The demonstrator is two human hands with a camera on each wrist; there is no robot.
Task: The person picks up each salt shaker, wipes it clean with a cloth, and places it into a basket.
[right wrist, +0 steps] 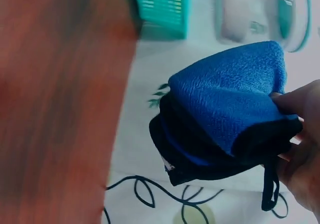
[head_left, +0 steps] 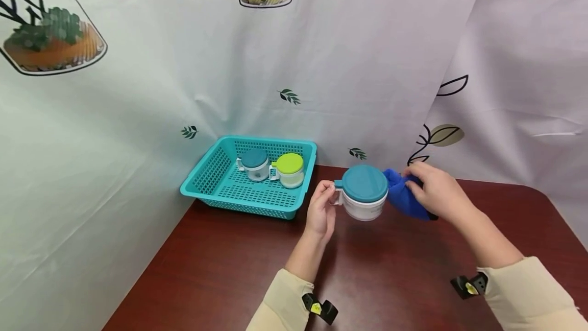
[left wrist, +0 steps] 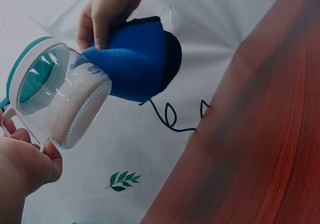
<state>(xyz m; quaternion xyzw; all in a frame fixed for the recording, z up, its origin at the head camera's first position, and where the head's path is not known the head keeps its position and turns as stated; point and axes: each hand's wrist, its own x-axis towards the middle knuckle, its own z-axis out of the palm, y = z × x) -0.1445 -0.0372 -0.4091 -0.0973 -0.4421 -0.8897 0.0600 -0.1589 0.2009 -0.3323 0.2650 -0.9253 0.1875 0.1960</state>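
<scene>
My left hand grips the handle of a clear seasoning jar with a teal lid, raised over the table. Some pale contents show through its wall in the left wrist view. On the other side, my right hand pinches a folded blue cloth with black edging, held right at the jar's side. A black loop hangs from the cloth in the right wrist view.
A turquoise perforated basket stands at the table's back left. Inside it are a teal-lidded jar and a green-lidded jar. The reddish-brown table meets a patterned white curtain behind and at left.
</scene>
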